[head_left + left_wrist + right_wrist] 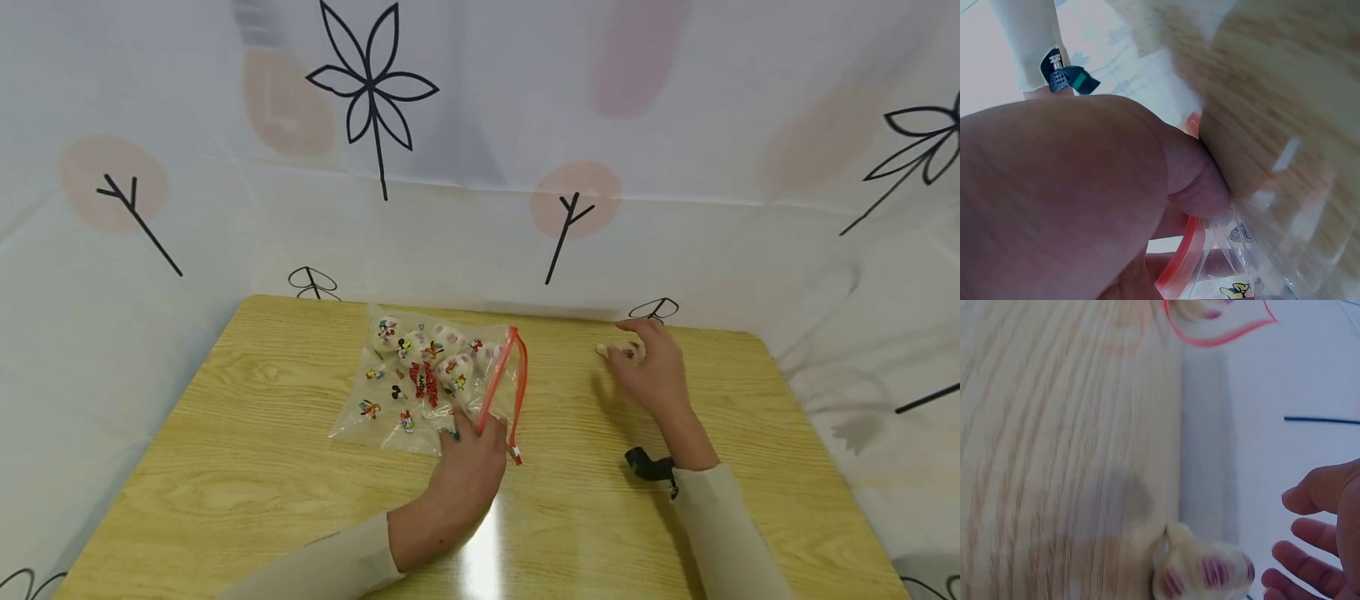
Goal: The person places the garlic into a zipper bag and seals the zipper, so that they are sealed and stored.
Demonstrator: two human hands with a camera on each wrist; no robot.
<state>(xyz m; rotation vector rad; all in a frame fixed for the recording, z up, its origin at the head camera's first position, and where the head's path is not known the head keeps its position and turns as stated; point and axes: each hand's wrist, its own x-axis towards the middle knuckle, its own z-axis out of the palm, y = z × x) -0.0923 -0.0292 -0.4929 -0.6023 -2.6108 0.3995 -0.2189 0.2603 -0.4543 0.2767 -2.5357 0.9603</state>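
A clear plastic zip bag [422,383] with cartoon prints and a red closure strip [497,379] lies on the table. Inside it are several garlic bulbs [450,337], pale with purple streaks. My left hand [471,471] pinches the bag by its strip edge; in the left wrist view the thumb [1200,187] presses on the plastic beside the strip. Off to the right, one loose garlic bulb [1207,572] sits near the table's back edge. My right hand [656,371] is beside that bulb with its fingers spread and slightly bent, apart from it in the right wrist view.
The wooden table [225,475] ends at the back against a white cloth [465,250] printed with flowers and twigs. A black wrist device [648,465] is on the right arm, just above the tabletop.
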